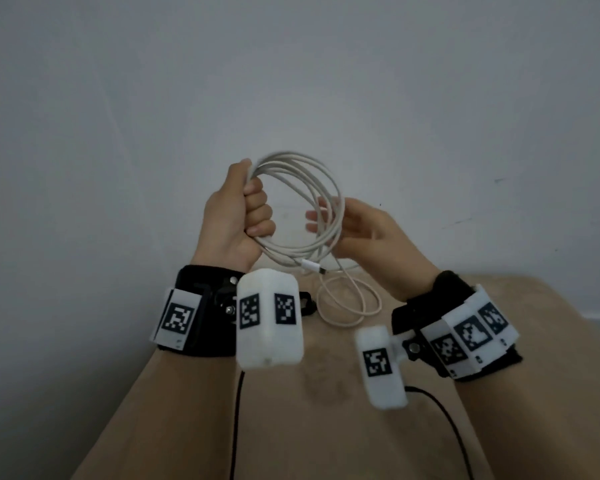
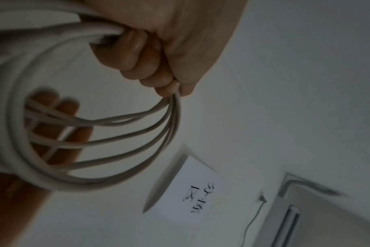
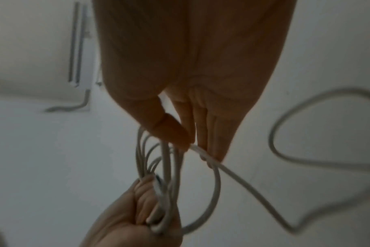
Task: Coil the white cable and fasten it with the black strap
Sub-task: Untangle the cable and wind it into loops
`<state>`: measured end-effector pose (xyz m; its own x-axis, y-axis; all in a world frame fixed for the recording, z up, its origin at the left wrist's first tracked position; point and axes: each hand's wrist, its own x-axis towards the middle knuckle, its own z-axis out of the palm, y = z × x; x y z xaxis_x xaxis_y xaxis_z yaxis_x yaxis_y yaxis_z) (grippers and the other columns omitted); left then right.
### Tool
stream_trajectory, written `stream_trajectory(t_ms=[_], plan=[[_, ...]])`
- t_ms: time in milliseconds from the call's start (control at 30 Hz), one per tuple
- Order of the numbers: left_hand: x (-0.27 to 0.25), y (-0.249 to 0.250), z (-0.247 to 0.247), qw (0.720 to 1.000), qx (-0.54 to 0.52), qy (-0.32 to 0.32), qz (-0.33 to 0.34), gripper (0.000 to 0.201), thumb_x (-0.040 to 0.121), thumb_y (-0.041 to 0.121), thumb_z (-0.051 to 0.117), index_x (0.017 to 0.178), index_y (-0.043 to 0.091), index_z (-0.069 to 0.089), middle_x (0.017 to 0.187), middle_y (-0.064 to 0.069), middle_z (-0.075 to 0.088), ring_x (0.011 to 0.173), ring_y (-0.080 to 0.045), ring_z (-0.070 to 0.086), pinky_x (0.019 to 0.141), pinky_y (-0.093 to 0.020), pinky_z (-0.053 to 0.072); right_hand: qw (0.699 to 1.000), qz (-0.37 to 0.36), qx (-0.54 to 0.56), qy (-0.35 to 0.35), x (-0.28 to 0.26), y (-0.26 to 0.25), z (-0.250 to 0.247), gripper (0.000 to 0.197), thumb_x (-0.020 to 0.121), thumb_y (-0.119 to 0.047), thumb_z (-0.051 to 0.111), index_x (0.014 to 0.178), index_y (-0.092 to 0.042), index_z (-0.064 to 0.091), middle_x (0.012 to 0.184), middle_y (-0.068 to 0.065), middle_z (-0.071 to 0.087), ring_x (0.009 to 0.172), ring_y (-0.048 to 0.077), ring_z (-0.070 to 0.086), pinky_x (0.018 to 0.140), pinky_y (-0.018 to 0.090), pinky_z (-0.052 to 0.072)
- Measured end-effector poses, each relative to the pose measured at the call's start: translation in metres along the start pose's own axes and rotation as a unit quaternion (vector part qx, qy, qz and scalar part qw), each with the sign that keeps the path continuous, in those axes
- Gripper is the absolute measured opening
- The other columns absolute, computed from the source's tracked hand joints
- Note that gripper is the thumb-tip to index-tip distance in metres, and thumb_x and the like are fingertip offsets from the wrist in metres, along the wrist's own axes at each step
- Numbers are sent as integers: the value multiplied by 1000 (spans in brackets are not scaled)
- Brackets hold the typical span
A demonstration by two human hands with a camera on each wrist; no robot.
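My left hand (image 1: pixel 246 209) is raised in a fist round one side of the coiled white cable (image 1: pixel 326 181), which stands as several loops in the air; the left wrist view shows the fingers (image 2: pixel 150 55) curled on the bundle. My right hand (image 1: pixel 343 223) is at the coil's far side, and the thumb and fingers (image 3: pixel 190 142) pinch one strand. A white connector (image 1: pixel 312 266) hangs under the coil. The loose tail (image 1: pixel 347 303) lies looped on the table. The black strap (image 1: pixel 307 303) lies on the table, mostly hidden behind the left wrist camera.
A tan table (image 1: pixel 326 427) runs under both forearms and ends at a grey wall (image 1: pixel 291 81). Black leads (image 1: pixel 440 407) from the wrist cameras trail over the table. A paper note (image 2: pixel 201 192) hangs on the wall.
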<state>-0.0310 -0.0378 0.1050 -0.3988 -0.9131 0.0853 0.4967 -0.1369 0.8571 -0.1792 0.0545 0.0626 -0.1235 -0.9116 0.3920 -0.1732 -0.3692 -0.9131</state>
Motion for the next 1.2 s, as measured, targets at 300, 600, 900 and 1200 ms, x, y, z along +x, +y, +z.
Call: stream_trajectory(t_ms=[300,600,900,1200], plan=[[4,14,-19,998,-53,13,-34,47,95,33,47,52,22,31,39,10,18,29,-7,14,28,-16,12,991,46,56,111,0,23,-22,12,89,-10,62,95,-9,72,57,-3,51,41,6,33,40,18,32],[7,11,-20,999,-37,26,-23,47,95,33,46,52,22,31,39,10,19,29,-6,14,28,-16,11,983,59,68,160,-3,19,-49,27,85,-34,63,76,-10,68,46,-9,30,39,6,18,39,16,14],[8,-13,-3,998,32,-6,-53,46,96,33,46,56,22,29,40,10,17,30,-4,13,29,-16,10,990,115,5,80,0,13,-21,39,90,-56,45,102,-25,67,100,-4,68,48,11,43,36,16,24],[6,-32,8,992,108,-40,-48,45,96,33,49,56,21,31,43,10,19,33,-4,13,34,-18,9,989,92,17,118,1,19,-9,31,75,-21,77,103,-13,67,67,7,54,37,1,33,36,14,26]])
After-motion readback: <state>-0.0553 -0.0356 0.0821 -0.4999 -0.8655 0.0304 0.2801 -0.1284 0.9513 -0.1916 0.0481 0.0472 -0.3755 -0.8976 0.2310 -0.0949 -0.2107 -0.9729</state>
